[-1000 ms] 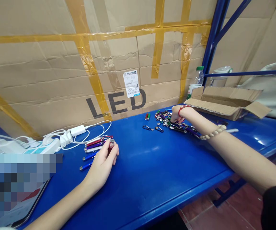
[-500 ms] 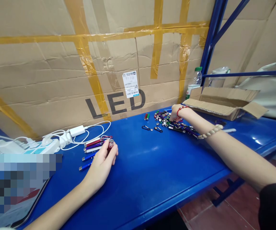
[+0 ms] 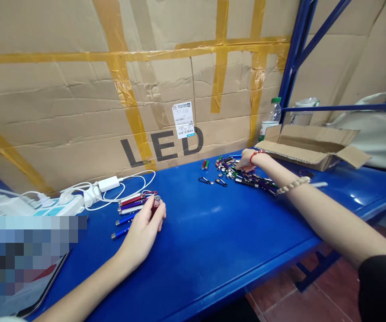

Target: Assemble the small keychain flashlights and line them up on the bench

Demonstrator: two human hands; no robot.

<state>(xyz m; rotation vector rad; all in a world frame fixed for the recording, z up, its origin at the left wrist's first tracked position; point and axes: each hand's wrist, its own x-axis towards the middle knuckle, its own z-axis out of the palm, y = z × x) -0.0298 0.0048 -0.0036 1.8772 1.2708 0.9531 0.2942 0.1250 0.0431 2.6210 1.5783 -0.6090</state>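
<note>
Red tube (image 3: 156,202), one, in left hand (image 3: 147,224); two carabiners (image 3: 204,180) near pile (image 3: 227,167).

Gloss at six o'clock, the smooth blue tabletop (image 3: 206,241) throwing back light! Twelve o'clock, matt, creased cardboard (image 3: 176,80) crossed by slick, shiny tape (image 3: 221,80) and a smooth white label (image 3: 184,120). Down at eight, glossy metallic tubes (image 3: 125,219) and a smooth plastic power strip (image 3: 74,206). Clear plastic bottle (image 3: 271,120) at two; three o'clock, bright metal glinting in the pile (image 3: 228,168), dull, raw carton (image 3: 296,154) beyond; matt black cloth sleeve (image 3: 382,286) at four.
</note>
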